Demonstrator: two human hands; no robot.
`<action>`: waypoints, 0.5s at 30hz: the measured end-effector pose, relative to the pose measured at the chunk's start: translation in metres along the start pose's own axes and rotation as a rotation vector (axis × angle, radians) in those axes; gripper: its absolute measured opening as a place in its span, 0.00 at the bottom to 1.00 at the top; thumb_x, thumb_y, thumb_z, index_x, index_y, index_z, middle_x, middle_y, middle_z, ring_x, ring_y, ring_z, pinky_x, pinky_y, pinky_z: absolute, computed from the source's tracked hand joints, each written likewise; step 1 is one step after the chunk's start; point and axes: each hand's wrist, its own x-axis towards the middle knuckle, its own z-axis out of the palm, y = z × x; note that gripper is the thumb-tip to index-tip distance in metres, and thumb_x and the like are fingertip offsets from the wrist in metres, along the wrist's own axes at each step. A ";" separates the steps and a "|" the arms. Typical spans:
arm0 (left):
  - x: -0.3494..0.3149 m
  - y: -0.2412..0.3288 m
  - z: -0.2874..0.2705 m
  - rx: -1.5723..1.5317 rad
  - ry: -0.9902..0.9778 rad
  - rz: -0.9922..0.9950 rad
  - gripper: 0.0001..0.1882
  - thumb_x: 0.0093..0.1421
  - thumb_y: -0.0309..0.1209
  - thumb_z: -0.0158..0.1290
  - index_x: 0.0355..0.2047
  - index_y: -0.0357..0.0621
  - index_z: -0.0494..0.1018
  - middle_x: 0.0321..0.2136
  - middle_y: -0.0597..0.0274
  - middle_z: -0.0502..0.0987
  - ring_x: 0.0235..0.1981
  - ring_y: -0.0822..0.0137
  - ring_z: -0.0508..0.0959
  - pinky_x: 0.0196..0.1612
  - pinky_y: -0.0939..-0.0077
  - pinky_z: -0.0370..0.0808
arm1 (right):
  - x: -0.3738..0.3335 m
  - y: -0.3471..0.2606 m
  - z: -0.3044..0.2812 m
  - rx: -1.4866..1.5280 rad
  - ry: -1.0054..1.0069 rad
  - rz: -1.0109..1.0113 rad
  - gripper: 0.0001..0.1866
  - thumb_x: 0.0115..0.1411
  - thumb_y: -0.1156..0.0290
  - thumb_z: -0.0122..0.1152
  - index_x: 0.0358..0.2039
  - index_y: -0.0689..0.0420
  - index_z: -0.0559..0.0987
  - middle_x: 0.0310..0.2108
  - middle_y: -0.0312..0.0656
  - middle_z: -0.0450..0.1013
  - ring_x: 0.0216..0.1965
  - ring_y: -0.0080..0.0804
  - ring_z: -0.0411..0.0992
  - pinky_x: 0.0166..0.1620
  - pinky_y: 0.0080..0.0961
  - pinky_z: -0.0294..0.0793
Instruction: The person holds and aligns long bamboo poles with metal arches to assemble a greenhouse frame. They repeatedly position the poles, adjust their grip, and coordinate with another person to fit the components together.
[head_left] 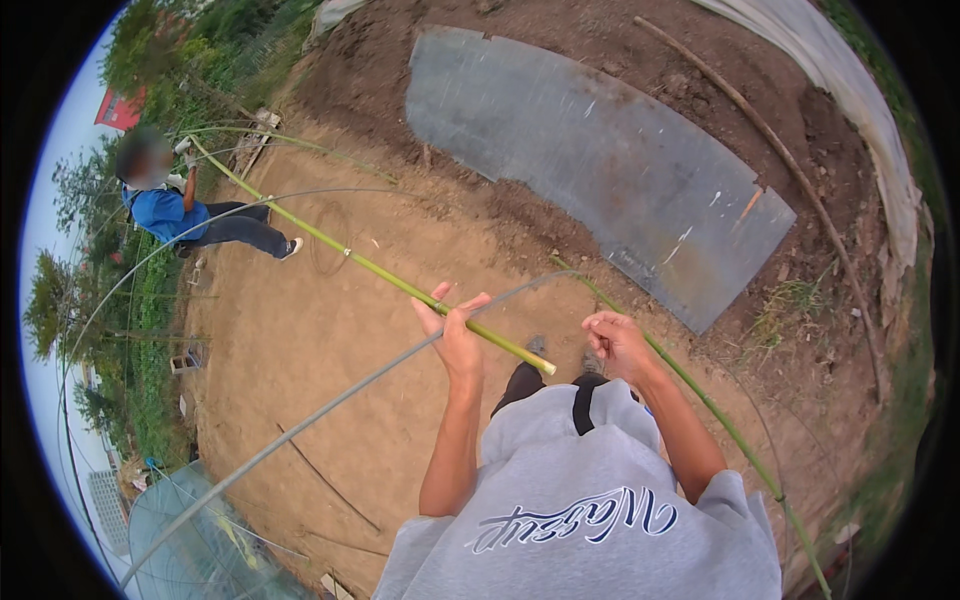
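My left hand [460,346] is wrapped round a green bamboo pole [380,272], close to its cut near end. The pole slopes away to the far left, where a person in a blue top [165,212] has a hand at its other end. A long grey rod [330,405] crosses beside my left wrist; whether my hand touches it I cannot tell. My right hand [618,345] is raised on the right with its fingers curled together in a pinch. Anything between those fingers is too small to make out. Just beyond it runs a second green bamboo pole [715,412].
A bent grey metal sheet [600,150] lies on dark soil ahead. Past it are a brown wooden pole [775,140] and whitish sheeting [850,70]. Thin curved rods arch on the left. A sheet of clear film [190,540] sits at the lower left.
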 end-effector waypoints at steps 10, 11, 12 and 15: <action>0.005 -0.008 -0.006 -0.002 0.096 0.003 0.23 0.50 0.18 0.41 0.49 0.37 0.54 0.40 0.55 0.61 0.26 0.67 0.72 0.35 0.70 0.73 | -0.016 0.040 -0.077 0.096 0.183 0.084 0.04 0.61 0.74 0.50 0.33 0.59 0.73 0.18 0.33 0.67 0.15 0.19 0.62 0.17 0.16 0.58; 0.008 -0.011 -0.008 0.004 0.091 0.011 0.22 0.50 0.18 0.41 0.47 0.37 0.54 0.40 0.56 0.61 0.27 0.67 0.73 0.35 0.70 0.73 | -0.015 0.044 -0.078 0.086 0.191 0.086 0.04 0.61 0.74 0.50 0.33 0.59 0.73 0.18 0.33 0.67 0.15 0.19 0.62 0.17 0.16 0.58; 0.010 -0.014 -0.011 0.011 0.085 0.018 0.21 0.50 0.18 0.41 0.46 0.38 0.55 0.39 0.57 0.61 0.27 0.67 0.73 0.35 0.71 0.72 | -0.014 0.049 -0.079 0.076 0.199 0.088 0.04 0.61 0.75 0.49 0.33 0.59 0.73 0.18 0.33 0.67 0.15 0.19 0.62 0.17 0.17 0.58; 0.012 -0.020 -0.015 0.011 0.076 0.035 0.20 0.50 0.18 0.41 0.45 0.39 0.55 0.38 0.58 0.62 0.26 0.67 0.73 0.36 0.71 0.72 | -0.006 0.061 -0.082 0.044 0.216 0.074 0.04 0.61 0.75 0.49 0.32 0.59 0.73 0.17 0.33 0.66 0.15 0.19 0.62 0.16 0.17 0.58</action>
